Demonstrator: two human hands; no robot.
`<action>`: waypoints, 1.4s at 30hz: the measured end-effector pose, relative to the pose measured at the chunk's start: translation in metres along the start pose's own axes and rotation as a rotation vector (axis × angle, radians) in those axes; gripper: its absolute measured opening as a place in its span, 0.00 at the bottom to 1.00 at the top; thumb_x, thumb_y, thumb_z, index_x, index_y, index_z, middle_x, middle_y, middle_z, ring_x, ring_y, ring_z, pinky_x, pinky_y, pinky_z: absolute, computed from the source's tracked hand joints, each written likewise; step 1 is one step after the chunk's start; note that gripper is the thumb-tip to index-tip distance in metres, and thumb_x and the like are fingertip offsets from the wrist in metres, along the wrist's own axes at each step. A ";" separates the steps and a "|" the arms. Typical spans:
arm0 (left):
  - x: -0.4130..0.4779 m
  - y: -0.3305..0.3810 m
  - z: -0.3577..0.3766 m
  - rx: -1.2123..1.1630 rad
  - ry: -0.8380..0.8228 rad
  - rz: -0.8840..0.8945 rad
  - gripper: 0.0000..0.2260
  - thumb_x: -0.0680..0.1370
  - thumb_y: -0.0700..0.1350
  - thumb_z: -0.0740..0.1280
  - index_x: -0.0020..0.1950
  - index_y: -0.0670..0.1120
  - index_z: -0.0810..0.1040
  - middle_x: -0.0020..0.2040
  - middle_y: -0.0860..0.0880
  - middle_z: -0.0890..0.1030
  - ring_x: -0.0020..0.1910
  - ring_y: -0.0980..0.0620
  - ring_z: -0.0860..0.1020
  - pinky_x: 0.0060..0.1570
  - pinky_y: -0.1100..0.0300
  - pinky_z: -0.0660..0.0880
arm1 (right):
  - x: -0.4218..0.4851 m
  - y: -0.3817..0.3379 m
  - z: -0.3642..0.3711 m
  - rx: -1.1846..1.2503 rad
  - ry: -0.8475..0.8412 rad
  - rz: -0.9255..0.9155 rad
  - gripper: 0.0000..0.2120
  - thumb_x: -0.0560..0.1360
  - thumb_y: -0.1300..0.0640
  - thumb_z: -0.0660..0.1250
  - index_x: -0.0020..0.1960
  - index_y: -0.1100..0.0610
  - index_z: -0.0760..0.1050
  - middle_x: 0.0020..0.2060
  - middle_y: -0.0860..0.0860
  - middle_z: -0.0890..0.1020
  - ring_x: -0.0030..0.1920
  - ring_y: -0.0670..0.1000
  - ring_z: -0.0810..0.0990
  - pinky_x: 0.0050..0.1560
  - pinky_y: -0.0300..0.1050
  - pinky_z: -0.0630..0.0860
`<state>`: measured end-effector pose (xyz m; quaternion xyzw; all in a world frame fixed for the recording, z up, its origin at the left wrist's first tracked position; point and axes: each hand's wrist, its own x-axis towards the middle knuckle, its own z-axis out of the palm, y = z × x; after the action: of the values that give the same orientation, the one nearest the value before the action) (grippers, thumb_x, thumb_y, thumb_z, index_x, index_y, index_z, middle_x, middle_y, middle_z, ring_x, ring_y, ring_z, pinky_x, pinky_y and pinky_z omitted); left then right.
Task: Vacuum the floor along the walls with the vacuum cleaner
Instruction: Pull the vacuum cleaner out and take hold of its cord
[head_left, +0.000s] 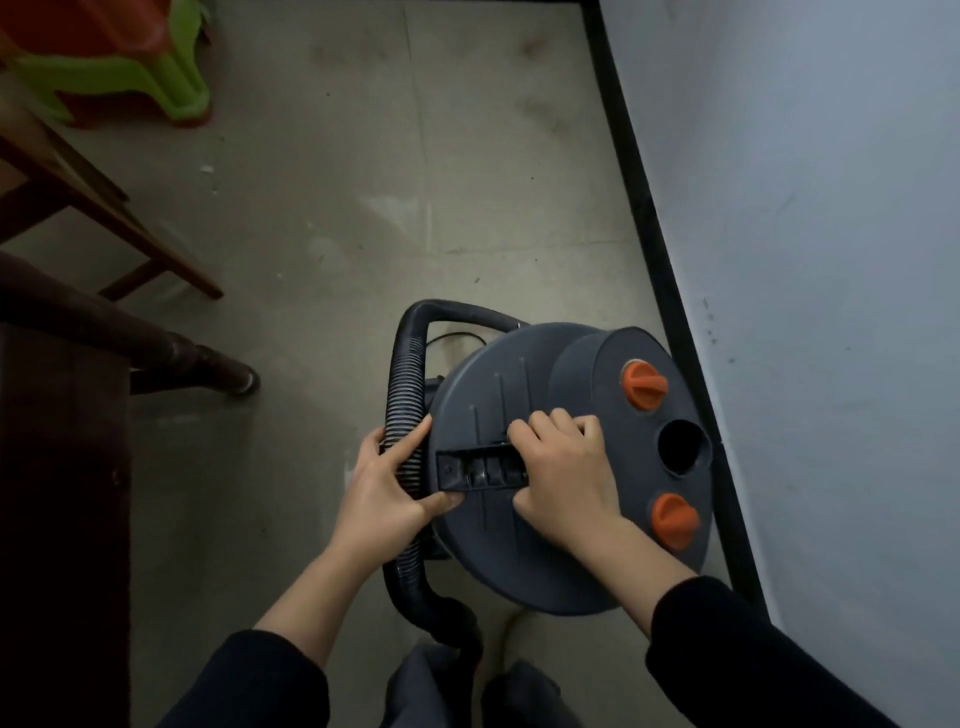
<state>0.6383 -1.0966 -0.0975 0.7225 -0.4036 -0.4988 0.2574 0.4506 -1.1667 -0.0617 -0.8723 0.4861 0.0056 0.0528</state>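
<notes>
A person bends over a grey vacuum (519, 374) standing on the floor (363, 208) just beside the wall (831, 260). The right hand (563, 478) grips the lid's handle (470, 470), fingers curled over its right end. The left hand (387, 483) holds the ribbed hose (408, 374) between thumb and fingers, the forefinger laid straight across it and the thumb tip touching the lid's edge.

The handle's long axis runs from the left thumb across to the right knuckles, so the right hand looks placed to lift or drag the machine. The hose runs away from the person along the vacuum's left side, then bends round behind it.

Beyond the right fingers, toward the wall, sit two orange knobs (644, 384) and an open port (683, 446). A black skirting (639, 197) edges the wall. Left of the left hand, well apart, a dark furniture leg (218, 364) narrows the passage; a green stool (119, 67) stands farther ahead. No nozzle is visible.
</notes>
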 end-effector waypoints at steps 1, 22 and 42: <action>-0.001 0.003 0.001 0.010 0.003 0.000 0.40 0.66 0.48 0.80 0.74 0.61 0.67 0.72 0.52 0.62 0.72 0.51 0.64 0.72 0.53 0.64 | 0.000 0.002 -0.004 0.009 -0.019 -0.003 0.22 0.49 0.58 0.72 0.43 0.55 0.75 0.39 0.51 0.76 0.43 0.57 0.74 0.47 0.50 0.61; 0.020 0.032 0.035 -0.020 0.271 -0.031 0.34 0.71 0.44 0.77 0.74 0.53 0.69 0.74 0.48 0.61 0.69 0.58 0.63 0.60 0.81 0.57 | 0.013 0.072 0.006 0.110 0.010 0.008 0.27 0.75 0.48 0.60 0.74 0.47 0.60 0.74 0.70 0.56 0.72 0.77 0.53 0.65 0.77 0.56; 0.171 0.110 0.005 -0.207 0.414 -0.058 0.35 0.68 0.44 0.80 0.73 0.50 0.71 0.72 0.47 0.61 0.72 0.50 0.64 0.73 0.54 0.62 | 0.211 0.138 -0.006 0.042 0.061 -0.148 0.24 0.76 0.44 0.51 0.69 0.52 0.64 0.70 0.69 0.67 0.68 0.76 0.64 0.56 0.80 0.64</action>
<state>0.6279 -1.2994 -0.1023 0.7905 -0.2681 -0.3857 0.3930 0.4442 -1.4178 -0.0809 -0.9043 0.4217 -0.0349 0.0565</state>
